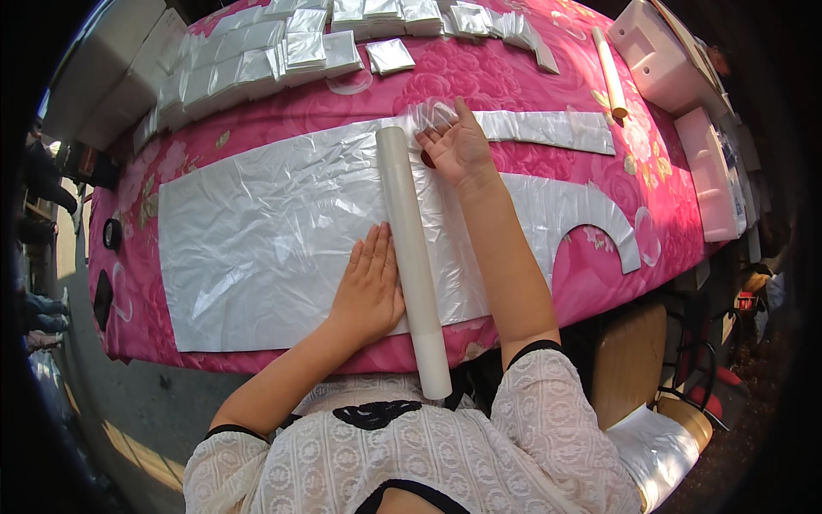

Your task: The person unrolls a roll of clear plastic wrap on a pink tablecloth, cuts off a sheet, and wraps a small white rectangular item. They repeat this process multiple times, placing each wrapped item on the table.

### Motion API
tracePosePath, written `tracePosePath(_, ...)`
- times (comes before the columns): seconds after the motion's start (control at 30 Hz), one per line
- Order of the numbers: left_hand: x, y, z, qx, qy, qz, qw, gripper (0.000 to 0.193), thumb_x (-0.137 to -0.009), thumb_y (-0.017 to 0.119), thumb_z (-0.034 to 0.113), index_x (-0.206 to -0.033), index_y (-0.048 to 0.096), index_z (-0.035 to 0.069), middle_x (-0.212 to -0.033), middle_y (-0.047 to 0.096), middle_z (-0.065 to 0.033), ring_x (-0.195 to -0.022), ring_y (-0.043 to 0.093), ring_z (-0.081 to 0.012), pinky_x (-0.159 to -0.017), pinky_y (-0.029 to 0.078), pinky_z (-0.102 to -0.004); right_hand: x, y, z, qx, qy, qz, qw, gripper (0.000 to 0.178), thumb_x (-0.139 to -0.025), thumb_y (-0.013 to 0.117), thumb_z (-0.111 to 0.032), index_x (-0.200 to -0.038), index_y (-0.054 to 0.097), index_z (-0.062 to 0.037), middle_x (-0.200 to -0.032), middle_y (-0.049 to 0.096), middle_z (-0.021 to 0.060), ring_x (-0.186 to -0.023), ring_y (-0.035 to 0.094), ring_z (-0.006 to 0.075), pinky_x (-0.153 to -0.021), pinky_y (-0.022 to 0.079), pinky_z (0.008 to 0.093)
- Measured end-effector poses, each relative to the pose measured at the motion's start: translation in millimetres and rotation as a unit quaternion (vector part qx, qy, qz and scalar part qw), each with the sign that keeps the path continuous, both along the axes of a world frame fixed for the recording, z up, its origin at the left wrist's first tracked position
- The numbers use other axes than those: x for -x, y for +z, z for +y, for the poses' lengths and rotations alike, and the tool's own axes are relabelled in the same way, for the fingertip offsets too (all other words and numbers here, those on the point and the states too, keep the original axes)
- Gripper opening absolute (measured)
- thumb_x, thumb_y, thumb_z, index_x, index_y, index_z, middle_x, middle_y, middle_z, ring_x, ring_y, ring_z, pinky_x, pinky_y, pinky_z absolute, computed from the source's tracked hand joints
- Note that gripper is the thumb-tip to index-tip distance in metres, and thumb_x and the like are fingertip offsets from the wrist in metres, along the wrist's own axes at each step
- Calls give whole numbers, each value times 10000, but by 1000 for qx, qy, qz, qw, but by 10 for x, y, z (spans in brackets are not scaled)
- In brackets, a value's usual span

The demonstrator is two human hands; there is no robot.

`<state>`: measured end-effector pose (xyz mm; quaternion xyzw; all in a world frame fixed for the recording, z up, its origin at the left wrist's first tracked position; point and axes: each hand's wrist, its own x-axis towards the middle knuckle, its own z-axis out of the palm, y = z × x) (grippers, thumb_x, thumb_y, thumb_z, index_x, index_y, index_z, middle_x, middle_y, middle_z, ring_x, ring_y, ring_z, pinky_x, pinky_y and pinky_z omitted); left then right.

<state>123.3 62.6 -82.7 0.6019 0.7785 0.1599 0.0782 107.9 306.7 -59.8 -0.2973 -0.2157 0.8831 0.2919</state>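
A large thin white plastic sheet lies spread on the table, creased and shiny. On the right it runs into two strap-like parts: a straight strip and a curved piece with a rounded cut-out. A long pale tube lies across it, its near end reaching past the table edge towards me. My left hand rests flat on the sheet beside the tube, fingers stretched. Beyond the tube's far end, my right hand is raised, palm turned left and fingers apart, beside loose clear film.
Rows of folded silvery plastic packets line the far side of the pink floral tablecloth. Another tube lies far right, near white foam boxes. A black tape roll sits at the left edge. A wooden chair stands right.
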Motion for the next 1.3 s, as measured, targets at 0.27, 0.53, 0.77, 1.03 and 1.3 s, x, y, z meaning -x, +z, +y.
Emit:
tracePosePath(0.27, -6, 10, -28, -25, 10, -12, 1000, 645, -788, 425, 168, -1327, 253, -142, -1419, 208, -288, -1346, 182, -386, -1102, 122, -462, -299, 1042, -164, -322, -6, 152, 935, 513, -971, 348, -342, -1316, 334, 37, -1246, 511, 149, -1172, 471, 226, -1005, 341, 322)
tracePosePath(0.53, 23, -246, -9, -98, -1, 79, 992, 644, -840, 382, 250, -1326, 249, -150, -1419, 223, -286, -1354, 196, -364, -1098, 125, -457, 1079, -41, -2624, -627, 277, -94, 723, 717, -942, 321, -449, -1340, 203, 136, -1361, 304, 310, -1273, 291, 420, -1063, 216, 422)
tracePosePath(0.77, -5, -387, 38, -113, 14, 57, 992, 672, -818, 415, 242, -1326, 225, -154, -1411, 220, -296, -1348, 185, -392, -1093, 132, -482, 526, 470, -2720, -635, 473, 61, 607, 692, -913, 392, -467, -1320, 315, 87, -1368, 346, 244, -1319, 250, 367, -1077, 190, 446)
tracePosePath(1.03, -42, -132, -4, -110, 6, -43, 993, 753, -782, 453, 199, -1363, 102, -126, -1414, 162, -321, -1349, 128, -423, -1092, 77, -517, -1590, 189, -845, -841, 259, -162, 446, 568, -907, 408, -440, -1325, 406, -56, -1401, 353, 143, -1309, 303, 326, -1060, 243, 448)
tracePosePath(1.3, 406, 358, -752, -254, 76, -182, 947, 835, -750, 498, 38, -1404, -14, -45, -1458, 107, -249, -1361, 107, -377, -1101, 92, -447, -1057, 129, -1094, -873, 373, -97, 299, 700, -885, 236, -618, -1388, 328, -139, -1468, 242, 72, -1376, 133, 291, -1110, 85, 432)
